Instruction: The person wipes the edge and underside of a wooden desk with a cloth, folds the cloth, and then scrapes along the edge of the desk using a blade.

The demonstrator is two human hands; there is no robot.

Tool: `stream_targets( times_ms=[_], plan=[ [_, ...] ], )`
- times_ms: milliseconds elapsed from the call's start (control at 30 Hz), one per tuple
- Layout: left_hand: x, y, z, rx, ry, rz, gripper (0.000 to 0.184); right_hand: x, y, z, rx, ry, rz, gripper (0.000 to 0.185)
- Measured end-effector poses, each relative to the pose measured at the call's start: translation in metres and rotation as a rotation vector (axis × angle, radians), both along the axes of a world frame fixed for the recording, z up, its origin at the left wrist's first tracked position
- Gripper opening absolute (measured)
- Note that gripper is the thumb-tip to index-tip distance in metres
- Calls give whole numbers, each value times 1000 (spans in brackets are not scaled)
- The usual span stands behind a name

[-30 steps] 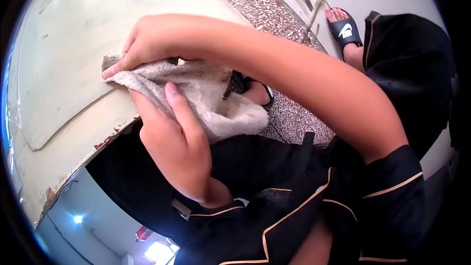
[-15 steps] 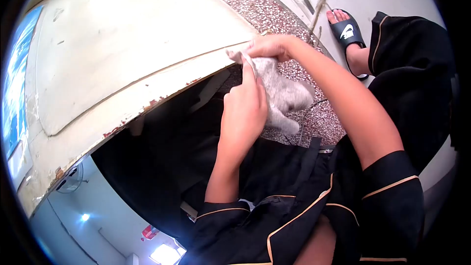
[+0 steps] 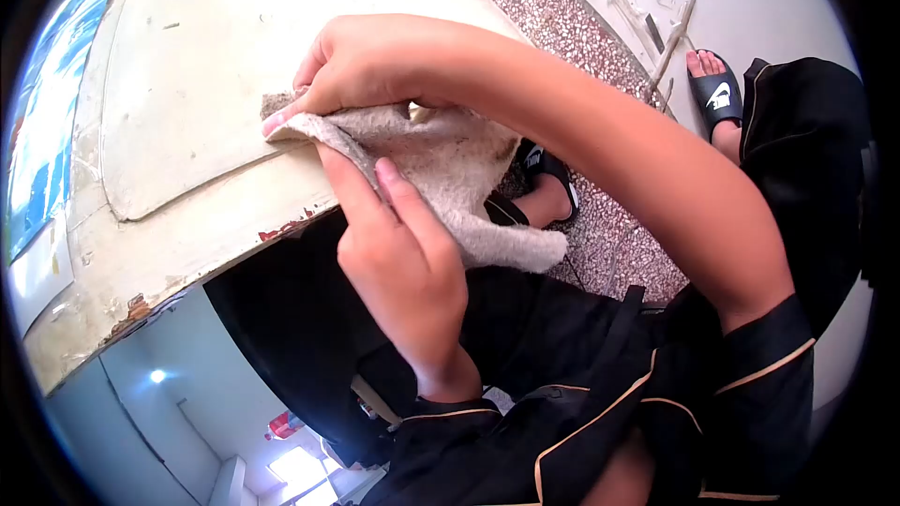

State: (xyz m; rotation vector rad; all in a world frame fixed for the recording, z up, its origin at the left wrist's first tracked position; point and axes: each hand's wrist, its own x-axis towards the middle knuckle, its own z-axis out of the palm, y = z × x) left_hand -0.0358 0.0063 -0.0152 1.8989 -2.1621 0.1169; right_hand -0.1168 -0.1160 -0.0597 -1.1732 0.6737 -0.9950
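A grey-beige fuzzy cloth [image 3: 459, 155], folded and rumpled, lies partly over the edge of the worn cream tabletop [image 3: 216, 75], and one end hangs past that edge. A small hole shows in its upper part. My right hand [image 3: 366, 66] bends over the cloth from above, its thumb and fingers pinching the far left corner on the tabletop. Lower down, my left hand [image 3: 403, 267] grips the near fold; the index fingertip is tucked under the cloth and the thumb rests on top.
Chipped paint marks the table edge. A blue-and-white printed sheet [image 3: 66, 84] lies at the table's far left. Under the table is dark cloth. On the speckled floor [image 3: 619, 262] are my feet in black slides [image 3: 717, 98]. Thin sticks [image 3: 670, 47] and scraps lie on the pale floor.
Both hands have moved left with the cloth, from beyond the table edge onto the tabletop. More of the cloth is spread out, and its hole shows. The view has shifted slightly.
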Motion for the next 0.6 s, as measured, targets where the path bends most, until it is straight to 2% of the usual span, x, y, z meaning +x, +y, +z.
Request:
stream_targets(
  times_ms=[67, 100, 133, 167, 233, 300, 367, 433, 467, 500, 567, 600],
  plan=[
    [6, -1, 6, 111, 37, -94, 44, 11, -4, -35, 83, -50, 40, 38],
    [0, -1, 5, 257, 10, -56, 45, 15, -5, -58, 150, -95, 74, 38],
    [0, -1, -5, 272, -49, -67, 45, 12, -3, -78, 168, -252, 69, 43],
    [3, -1, -13, 294, -115, -82, 45, 13, -3, -70, 163, -253, 68, 43],
    [3, 2, -9, 260, -109, -99, 47, 8, 3, -40, 115, -78, -42, 44],
    [-6, 4, 8, 88, 145, 82, 39, 5, 2, -3, 68, -102, -3, 43],
    [-2, 5, 16, 134, 110, 38, 39, 16, -2, -24, 127, -171, 37, 41],
    [0, 4, 10, 296, -131, -64, 39, 11, -7, -51, 223, -168, 155, 39],
    [0, 5, 10, 273, -121, -85, 39, 23, -10, -59, 145, -335, 114, 41],
    [-1, 6, 15, 270, -119, -88, 39, 19, -5, -36, 142, -332, 111, 41],
    [-3, 6, 29, 116, -79, 81, 39, 14, -4, 11, -119, 31, -178, 41],
    [1, 3, 34, 92, -56, -1, 42, 7, -4, 19, -56, -135, -25, 42]
  ],
)
